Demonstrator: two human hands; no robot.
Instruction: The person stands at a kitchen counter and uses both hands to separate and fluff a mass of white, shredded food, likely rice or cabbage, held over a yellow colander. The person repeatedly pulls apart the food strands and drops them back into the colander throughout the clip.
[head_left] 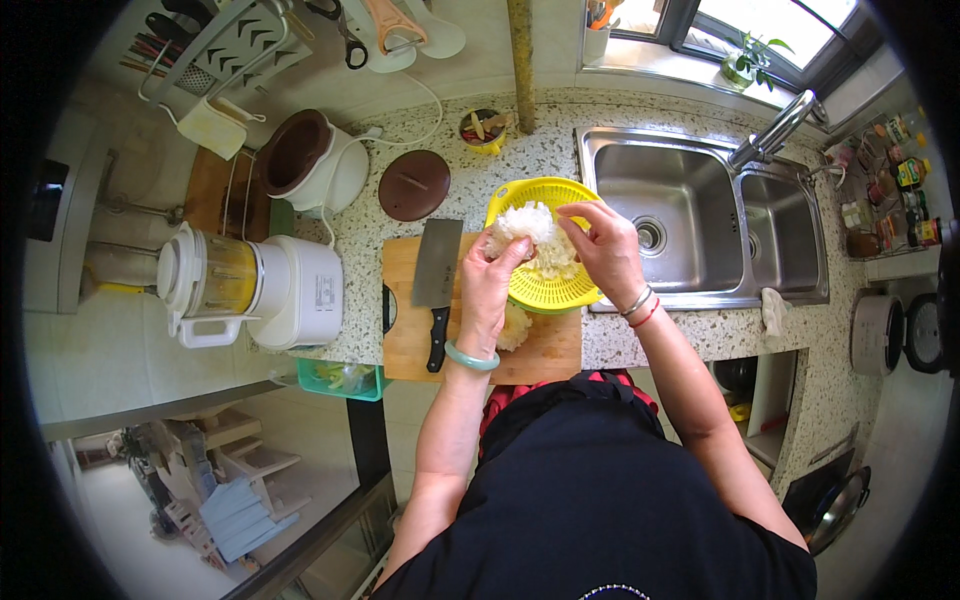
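Note:
My left hand (488,285), with a pale green bangle at the wrist, grips a clump of frilly white fungus (522,222) above a yellow colander (550,295). To its right, my right hand (612,252) has thumb and fingertips drawn together beside the clump. Whatever those fingers pinch is too small to make out. More white fungus pieces (558,260) lie in the colander. Partly hidden by my left wrist, another yellowish-white clump (515,328) rests on the wooden cutting board (558,352). A cleaver (437,265) with a black handle lies on the board, left of my left hand.
A double steel sink (665,195) is right of the colander. Leftward stand a white blender (290,290) and a white pot with a brown inside (310,165). A brown lid (414,185) and a yellow cup (484,130) are behind the board. A green bin (342,382) hangs at the counter edge.

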